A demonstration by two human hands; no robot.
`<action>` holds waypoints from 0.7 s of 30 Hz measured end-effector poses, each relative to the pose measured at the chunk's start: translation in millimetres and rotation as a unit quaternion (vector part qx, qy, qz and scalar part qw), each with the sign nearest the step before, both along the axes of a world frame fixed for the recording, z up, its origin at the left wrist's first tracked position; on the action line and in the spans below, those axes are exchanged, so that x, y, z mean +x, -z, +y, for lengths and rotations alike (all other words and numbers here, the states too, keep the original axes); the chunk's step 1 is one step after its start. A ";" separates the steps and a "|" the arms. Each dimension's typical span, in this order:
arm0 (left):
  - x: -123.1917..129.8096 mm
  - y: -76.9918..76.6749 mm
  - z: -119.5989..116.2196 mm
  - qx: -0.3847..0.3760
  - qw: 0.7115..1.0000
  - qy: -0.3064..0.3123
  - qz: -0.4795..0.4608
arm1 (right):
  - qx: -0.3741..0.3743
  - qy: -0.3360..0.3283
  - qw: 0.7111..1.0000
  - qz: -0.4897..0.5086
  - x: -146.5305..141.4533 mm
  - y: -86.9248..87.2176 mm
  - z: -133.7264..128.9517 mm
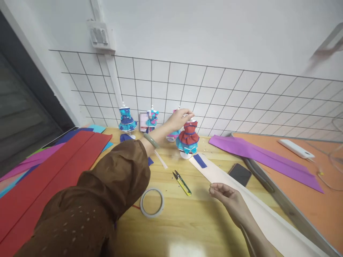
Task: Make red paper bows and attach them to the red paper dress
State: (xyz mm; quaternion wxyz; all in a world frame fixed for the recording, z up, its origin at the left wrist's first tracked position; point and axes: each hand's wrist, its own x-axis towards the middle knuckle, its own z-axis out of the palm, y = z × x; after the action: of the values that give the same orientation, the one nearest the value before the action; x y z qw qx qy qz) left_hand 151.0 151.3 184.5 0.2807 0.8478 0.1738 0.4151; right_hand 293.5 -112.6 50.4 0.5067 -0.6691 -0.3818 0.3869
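On the left, a folded red sheet (61,164) lies over pink, green and blue sheets (40,155). The person's left arm, in a loose brown sleeve (107,185), reaches forward and across. It has one pale green bangle (151,140) at the wrist.

Four small white dress stands line the back of the wooden table (171,225). From the left, they wear a blue star-patterned dress (127,120), a turquoise-and-pink dress (152,119), a pink-and-blue dress (173,134) partly hidden by the forearm, and a red-and-turquoise dress with bows (189,137). Beside the second is one small card (144,122), its print blurred beyond reading.

One white tape roll (152,202) lies near the sleeve; right of it is one pair of yellow-and-green thread snips (183,183).

The left hand (182,119) arches palm down, fingertips at the top of the red-dressed stand; whether they grip it, I cannot tell. The right hand (227,200) is raised over a long cream strip (257,207), thumb and forefinger tips together. Farther right are one black phone (240,174), one purple sheet (265,160) and one white plastic device (296,149).
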 end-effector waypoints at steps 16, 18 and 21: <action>-131.1 6.2 -60.3 -0.130 0.990 0.043 -0.039 | -0.002 -0.117 0.993 0.020 -97.3 -0.5 8.4; -134.1 14.6 -59.8 -0.145 0.988 0.038 -0.034 | 0.002 -0.112 0.993 0.022 -104.9 -6.7 11.4; -135.6 22.7 -61.6 -0.166 0.985 0.040 -0.029 | 0.020 -0.098 0.995 0.013 -116.0 -23.4 17.8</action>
State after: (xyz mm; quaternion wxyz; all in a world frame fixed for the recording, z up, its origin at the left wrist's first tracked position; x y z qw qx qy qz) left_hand 15.4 89.7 161.9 0.4386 0.7834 0.1984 0.3930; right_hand 177.4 -94.8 73.7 0.4844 -0.6132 -0.4463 0.4360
